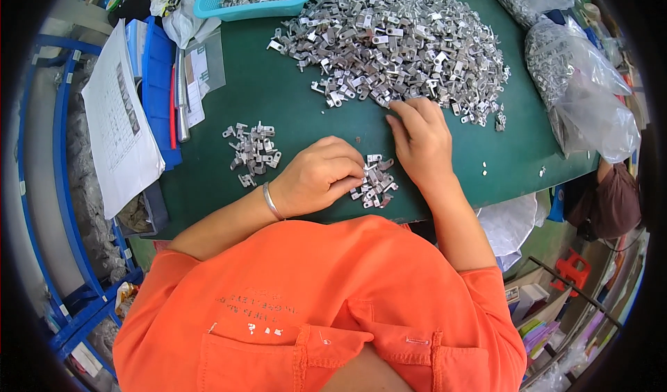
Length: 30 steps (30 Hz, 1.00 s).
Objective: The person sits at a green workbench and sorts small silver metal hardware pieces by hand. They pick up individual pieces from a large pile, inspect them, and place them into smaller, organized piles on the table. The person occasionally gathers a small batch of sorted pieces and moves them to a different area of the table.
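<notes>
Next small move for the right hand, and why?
Probably pinch at the near edge of the large heap of metal parts and draw toward the small pile. The right hand has its fingertips at that edge, and the left hand is at the small pile, which lies between the heap and the person.

From where I stood, the little brackets (410, 48) looked like bare metal, kinda shiny. The tabletop (306, 118) was smooth, the basket (258, 11) plastic, the bags (603, 118) glossy crinkly film, the shirt (299, 267) just matt cloth.
</notes>
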### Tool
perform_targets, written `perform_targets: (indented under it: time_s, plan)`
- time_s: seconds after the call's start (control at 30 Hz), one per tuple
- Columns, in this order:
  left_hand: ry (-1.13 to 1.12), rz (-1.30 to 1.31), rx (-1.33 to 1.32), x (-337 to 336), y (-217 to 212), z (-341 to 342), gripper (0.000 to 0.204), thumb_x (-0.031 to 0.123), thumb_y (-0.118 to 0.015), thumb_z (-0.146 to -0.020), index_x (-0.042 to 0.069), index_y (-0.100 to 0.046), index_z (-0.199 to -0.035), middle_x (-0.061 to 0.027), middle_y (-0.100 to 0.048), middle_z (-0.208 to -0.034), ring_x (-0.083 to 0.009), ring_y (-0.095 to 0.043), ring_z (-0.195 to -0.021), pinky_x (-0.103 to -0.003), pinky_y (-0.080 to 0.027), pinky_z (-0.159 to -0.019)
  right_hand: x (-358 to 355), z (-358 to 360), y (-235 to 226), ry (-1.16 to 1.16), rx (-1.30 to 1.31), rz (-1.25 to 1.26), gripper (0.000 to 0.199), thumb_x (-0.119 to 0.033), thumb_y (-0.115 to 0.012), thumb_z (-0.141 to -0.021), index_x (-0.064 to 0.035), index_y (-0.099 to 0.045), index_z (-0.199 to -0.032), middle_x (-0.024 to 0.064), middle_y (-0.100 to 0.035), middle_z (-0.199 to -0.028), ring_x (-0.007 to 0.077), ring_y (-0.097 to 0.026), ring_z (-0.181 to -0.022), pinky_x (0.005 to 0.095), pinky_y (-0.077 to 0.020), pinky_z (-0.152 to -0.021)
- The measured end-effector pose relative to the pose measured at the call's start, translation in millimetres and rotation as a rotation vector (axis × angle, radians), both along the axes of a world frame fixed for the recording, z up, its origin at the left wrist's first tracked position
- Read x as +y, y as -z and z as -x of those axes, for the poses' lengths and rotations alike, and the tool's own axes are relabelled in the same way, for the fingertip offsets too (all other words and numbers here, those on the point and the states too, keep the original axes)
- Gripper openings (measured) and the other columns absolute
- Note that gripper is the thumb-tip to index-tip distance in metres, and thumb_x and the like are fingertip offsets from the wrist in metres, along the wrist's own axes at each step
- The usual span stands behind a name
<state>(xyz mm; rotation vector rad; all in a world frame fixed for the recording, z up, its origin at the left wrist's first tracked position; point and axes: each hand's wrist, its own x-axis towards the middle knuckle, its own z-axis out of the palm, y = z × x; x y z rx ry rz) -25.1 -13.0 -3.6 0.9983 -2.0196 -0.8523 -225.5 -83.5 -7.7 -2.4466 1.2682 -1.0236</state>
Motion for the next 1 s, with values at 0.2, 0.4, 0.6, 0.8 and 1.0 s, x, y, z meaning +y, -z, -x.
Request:
perform_targets:
  time_s: [0.2, 0.4, 0.6, 0.8, 1.0]
  plan:
    - [-0.129, -0.105, 0.036, -5, -8, -2, 0.011, 0.001, -0.073, -0.077, 0.003, -0.068, -0.086, -0.0086, -0.066, -0.096, -0.0226, -0.064, -0.088, -0.031, -0.051, -0.078, -3, 1, 10, -0.004, -0.389, -0.375, 0.009, -0.006, -0.067, -0.085, -0.003, -0.066, -0.093, 0.0043, -0.062, -0.087, 0.0168, -0.058, -0.073, 0.03, -0.0472, -0.061]
    - [-0.186, -0.333, 0.173, -10, -14, 5, 0.011, 0.0, -0.066, -0.086, 0.0, -0.066, -0.097, -0.0072, -0.065, -0.093, -0.0125, -0.063, -0.079, -0.024, -0.051, -0.069, 17, 19, -1, -0.317, -1.305, -1.35, 0.016, -0.013, -0.061, -0.094, -0.0001, -0.063, -0.103, 0.0062, -0.066, -0.087, 0.0113, -0.058, -0.07, 0.0221, -0.0456, -0.061]
    - [-0.12, -0.707, 0.612, -14, -18, 18, 0.02, 0.005, -0.062, -0.092, -0.001, -0.06, -0.111, -0.0078, -0.065, -0.094, -0.0124, -0.064, -0.081, -0.023, -0.053, -0.07, 33, 18, -12, -0.24, -1.013, -1.174, 0.009, -0.006, -0.063, -0.092, 0.0, -0.065, -0.099, 0.0083, -0.068, -0.087, 0.0138, -0.063, -0.076, 0.0269, -0.0517, -0.066]
    - [-0.169, -0.176, 0.235, -9, -12, 11, 0.016, -0.008, -0.069, -0.079, 0.0, -0.067, -0.093, -0.0101, -0.066, -0.096, -0.016, -0.066, -0.084, -0.026, -0.056, -0.069, 37, 11, -13, -0.323, -0.313, -0.104, 0.022, 0.008, -0.071, -0.068, -0.0027, -0.065, -0.086, 0.0093, -0.064, -0.09, 0.0262, -0.062, -0.077, 0.034, -0.0511, -0.065]
    - [-0.175, 0.03, 0.07, -7, -10, 5, 0.017, -0.008, -0.07, -0.075, 0.002, -0.068, -0.089, -0.0098, -0.067, -0.097, -0.0231, -0.067, -0.083, -0.029, -0.054, -0.069, 9, 9, -8, -0.166, -0.182, 0.075, 0.015, 0.005, -0.065, -0.073, -0.0036, -0.063, -0.086, 0.0099, -0.063, -0.085, 0.0294, -0.059, -0.074, 0.0371, -0.0494, -0.064]
